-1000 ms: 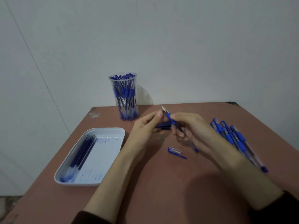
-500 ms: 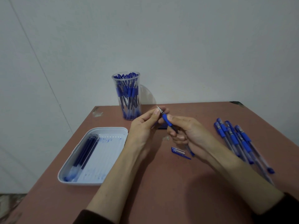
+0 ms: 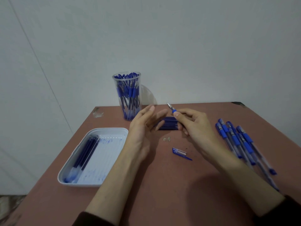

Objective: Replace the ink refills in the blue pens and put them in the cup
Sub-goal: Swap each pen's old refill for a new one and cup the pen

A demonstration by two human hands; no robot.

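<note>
Half a second on, my left hand (image 3: 143, 128) has let go of the pen tip and hangs with its fingers loosely spread, holding nothing. My right hand (image 3: 195, 126) pinches the blue pen (image 3: 173, 110), tip pointing far-left, above a pile of dark refills (image 3: 169, 125) on the table (image 3: 162, 185). A loose cap (image 3: 180, 152) lies nearer. Far left stands the cup (image 3: 116, 84), full of pens. A white tray (image 3: 112, 130) on the left holds a row of refills (image 3: 84, 154), and spare pens (image 3: 241, 142) lie to the right.

Red-brown tbl (image 3: 162, 185) w/ chipped far corners, against plain pale-grey wall (image 3: 179, 46), dim light.
</note>
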